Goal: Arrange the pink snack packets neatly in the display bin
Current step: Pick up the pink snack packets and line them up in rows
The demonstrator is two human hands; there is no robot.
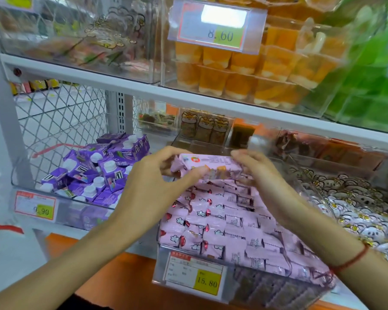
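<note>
On a shop shelf, the clear display bin (pixel 233 285) lies just below both hands. The left hand (pixel 157 186) and right hand (pixel 262 173) pinch a few pink snack packets (pixel 207 164) between them. I judge the next move is laying them into the rows (pixel 222 220) beneath, edges aligned.

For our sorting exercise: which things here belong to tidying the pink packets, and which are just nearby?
Belongs to the job:
- left hand
- right hand
- held pink packets
- pink packets in the bin
- display bin

Just nearby:
- purple cartons
- orange jelly cups
- white flower-print sweets
</note>
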